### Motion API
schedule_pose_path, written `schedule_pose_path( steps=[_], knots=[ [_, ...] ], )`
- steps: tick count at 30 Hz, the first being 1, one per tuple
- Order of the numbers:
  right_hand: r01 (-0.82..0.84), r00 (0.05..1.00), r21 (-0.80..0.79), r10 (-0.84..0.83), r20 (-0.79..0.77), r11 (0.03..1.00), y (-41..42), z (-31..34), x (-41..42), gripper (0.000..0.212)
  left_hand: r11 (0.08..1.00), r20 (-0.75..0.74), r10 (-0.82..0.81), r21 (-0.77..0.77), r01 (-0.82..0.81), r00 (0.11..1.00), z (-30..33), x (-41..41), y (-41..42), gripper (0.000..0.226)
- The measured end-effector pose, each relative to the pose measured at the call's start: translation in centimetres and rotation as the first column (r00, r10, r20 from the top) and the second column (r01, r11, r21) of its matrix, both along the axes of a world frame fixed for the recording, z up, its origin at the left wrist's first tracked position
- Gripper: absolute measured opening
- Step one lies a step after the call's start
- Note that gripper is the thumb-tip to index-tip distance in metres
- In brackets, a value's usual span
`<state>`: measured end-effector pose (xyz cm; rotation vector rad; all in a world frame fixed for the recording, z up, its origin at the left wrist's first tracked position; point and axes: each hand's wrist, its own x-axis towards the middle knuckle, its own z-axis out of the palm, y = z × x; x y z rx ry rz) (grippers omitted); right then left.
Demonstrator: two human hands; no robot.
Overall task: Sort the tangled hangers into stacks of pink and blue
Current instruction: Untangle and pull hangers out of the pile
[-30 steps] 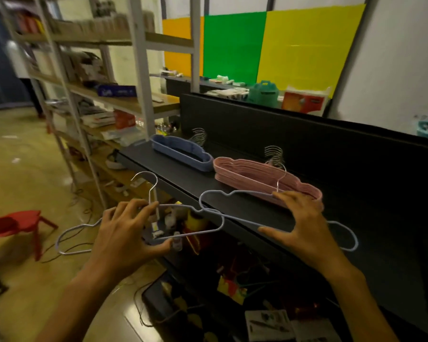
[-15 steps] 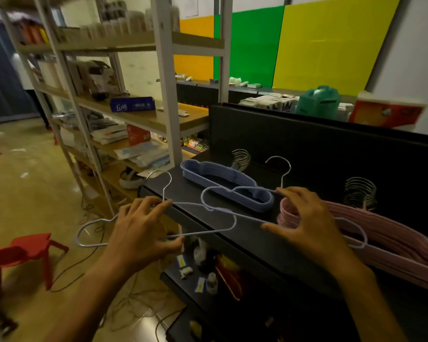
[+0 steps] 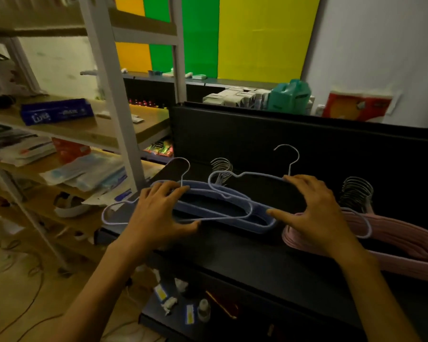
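Observation:
My left hand [image 3: 158, 213] grips a blue wire hanger [image 3: 109, 215] that reaches out past the left end of the black counter. My right hand [image 3: 314, 213] grips a second blue hanger [image 3: 247, 174], its hook standing up against the black back panel. Both hangers hover just above the stack of blue hangers [image 3: 232, 213] lying on the counter. To the right lies the stack of pink hangers [image 3: 405, 240], with its bunch of metal hooks behind my right hand. The two held hangers overlap in the middle.
The black counter [image 3: 245, 257] has a tall black back panel [image 3: 307, 149]. A white-framed wooden shelf unit [image 3: 109, 129] with boxes and papers stands at left. Below the counter a lower shelf [image 3: 183, 309] holds small bottles and scraps. Cables lie on the floor.
Both hands have carried the two blue hangers left and forward, from in front of the pink stack to just above the blue stack. My view has swung left with them.

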<state>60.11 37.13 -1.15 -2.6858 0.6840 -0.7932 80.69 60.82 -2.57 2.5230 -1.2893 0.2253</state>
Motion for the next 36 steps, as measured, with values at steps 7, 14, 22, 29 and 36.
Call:
schedule_pose_path(
  steps=[7, 14, 22, 29, 36],
  knots=[
    [0.202, 0.979, -0.019, -0.201, 0.034, 0.979, 1.1, 0.3, -0.3, 0.081, 0.964, -0.027, -0.266, 0.003, 0.266, 0.964, 0.4, 4.6, -4.0, 0.085],
    [0.336, 0.941, -0.006, -0.335, 0.041, 0.942, 3.0, 0.3, -1.0, 0.082, 0.89, -0.054, -0.456, 0.001, 0.457, 0.888, 0.2, 5.5, -6.2, 0.082],
    [0.384, 0.922, -0.017, -0.382, 0.056, 0.923, 4.7, 0.0, -1.9, 0.082, 0.882, -0.037, -0.47, 0.02, 0.471, 0.882, 0.0, 5.1, -6.8, 0.084],
    [0.369, 0.928, -0.017, -0.368, 0.054, 0.929, 4.8, 0.1, -2.9, 0.083, 0.894, -0.055, -0.447, 0.023, 0.448, 0.893, 0.0, 4.3, -6.0, 0.085],
    [0.305, 0.952, -0.019, -0.305, 0.001, 0.952, 4.8, -0.1, -1.9, 0.084, 0.966, 0.058, -0.256, 0.054, 0.253, 0.965, 1.0, 4.2, -2.3, 0.073]
  ],
)
